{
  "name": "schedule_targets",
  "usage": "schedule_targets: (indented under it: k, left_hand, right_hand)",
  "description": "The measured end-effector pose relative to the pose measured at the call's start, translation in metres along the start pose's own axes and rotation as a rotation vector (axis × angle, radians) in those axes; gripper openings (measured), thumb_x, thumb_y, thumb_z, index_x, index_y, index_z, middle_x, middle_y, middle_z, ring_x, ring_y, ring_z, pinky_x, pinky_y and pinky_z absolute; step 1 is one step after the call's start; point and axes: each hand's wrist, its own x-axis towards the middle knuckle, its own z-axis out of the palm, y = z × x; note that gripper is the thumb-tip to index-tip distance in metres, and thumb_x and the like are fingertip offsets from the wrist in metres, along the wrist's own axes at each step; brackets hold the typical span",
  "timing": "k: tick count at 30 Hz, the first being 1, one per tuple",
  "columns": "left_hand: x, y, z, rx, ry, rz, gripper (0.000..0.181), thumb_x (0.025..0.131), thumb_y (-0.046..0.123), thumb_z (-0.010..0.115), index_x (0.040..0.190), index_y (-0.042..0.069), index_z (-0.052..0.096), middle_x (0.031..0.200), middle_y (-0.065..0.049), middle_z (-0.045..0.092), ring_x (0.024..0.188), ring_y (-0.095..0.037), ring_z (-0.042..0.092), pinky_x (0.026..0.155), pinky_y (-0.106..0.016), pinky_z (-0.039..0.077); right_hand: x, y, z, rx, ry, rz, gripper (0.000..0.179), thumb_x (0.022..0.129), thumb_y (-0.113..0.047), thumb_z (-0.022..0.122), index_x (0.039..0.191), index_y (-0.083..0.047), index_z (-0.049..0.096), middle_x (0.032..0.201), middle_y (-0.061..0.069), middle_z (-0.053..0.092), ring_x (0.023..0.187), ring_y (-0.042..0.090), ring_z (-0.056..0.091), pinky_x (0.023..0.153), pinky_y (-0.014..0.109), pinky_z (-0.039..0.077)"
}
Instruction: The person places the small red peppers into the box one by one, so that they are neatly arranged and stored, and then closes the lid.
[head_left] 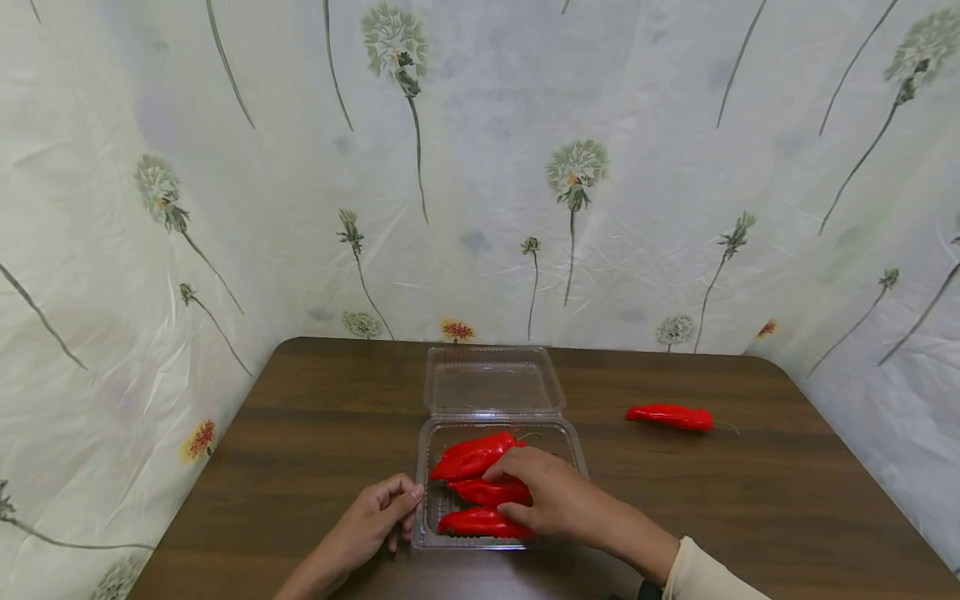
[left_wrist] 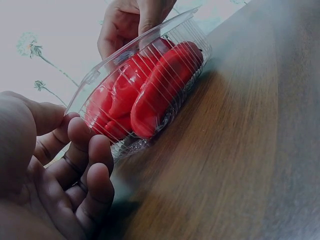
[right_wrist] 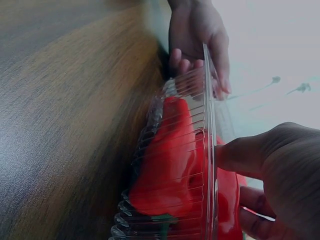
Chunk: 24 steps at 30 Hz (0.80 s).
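Note:
Several red chili peppers (head_left: 480, 522) lie side by side in the base of a clear plastic clamshell container (head_left: 420, 521), whose lid (head_left: 491, 383) is folded open toward the back. My left hand (head_left: 375, 517) pinches the container's left rim between thumb and fingers, as the left wrist view also shows. Reaching in from the right, my right hand (head_left: 558, 492) holds the middle pepper (head_left: 487, 492) between thumb and fingers, and covers its right end. In the right wrist view, a pepper (right_wrist: 167, 160) shows through the ribbed side wall, with the right thumb just beyond the rim.
Another red pepper (head_left: 671, 417) with a thin green stem lies on the brown wooden table (head_left: 337, 417), right of the container. A pale curtain (head_left: 480, 167) with a dandelion print hangs behind the table and along both sides.

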Motion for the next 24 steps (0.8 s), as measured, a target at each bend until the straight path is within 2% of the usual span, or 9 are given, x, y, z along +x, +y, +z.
schedule_targets:
  k: [7,14,18,24]
  left_hand:
    - [0.001,-0.001,0.000,0.003,0.002,0.002,0.034,0.107,0.028,0.052,0.098,-0.005,0.054,0.078,-0.004,0.053,0.068,-0.011,0.056,0.051,-0.022,0.047]
    - [0.001,-0.003,-0.001,0.006,-0.002,0.006,0.033,0.107,0.028,0.052,0.098,-0.003,0.055,0.078,-0.004,0.054,0.068,-0.011,0.057,0.051,-0.022,0.048]
    - [0.000,-0.002,-0.001,0.004,-0.002,-0.005,0.033,0.107,0.030,0.052,0.098,-0.002,0.055,0.078,-0.003,0.054,0.068,-0.011,0.057,0.052,-0.021,0.048]
    - [0.000,-0.001,0.000,-0.002,-0.005,-0.004,0.034,0.107,0.028,0.052,0.099,-0.004,0.055,0.078,-0.004,0.054,0.067,-0.011,0.056,0.051,-0.022,0.048]
  right_hand:
    - [-0.001,0.001,0.000,0.009,0.013,-0.012,0.033,0.088,-0.024,0.079,0.119,-0.019,0.068,0.118,-0.011,0.065,0.112,0.012,0.059,0.099,0.044,0.050]
    - [-0.006,0.005,-0.005,0.067,0.058,-0.036,0.035,0.087,-0.018,0.080,0.119,-0.016,0.067,0.118,-0.007,0.066,0.111,0.013,0.060,0.097,0.042,0.052]
    - [-0.012,0.010,-0.010,0.064,0.073,-0.016,0.036,0.087,-0.018,0.081,0.120,-0.016,0.067,0.121,-0.009,0.065,0.115,0.015,0.060,0.099,0.043,0.051]
    - [-0.022,0.021,-0.021,0.107,0.089,0.017,0.037,0.086,-0.015,0.081,0.120,-0.015,0.067,0.119,-0.008,0.067,0.109,0.017,0.064,0.093,0.043,0.055]
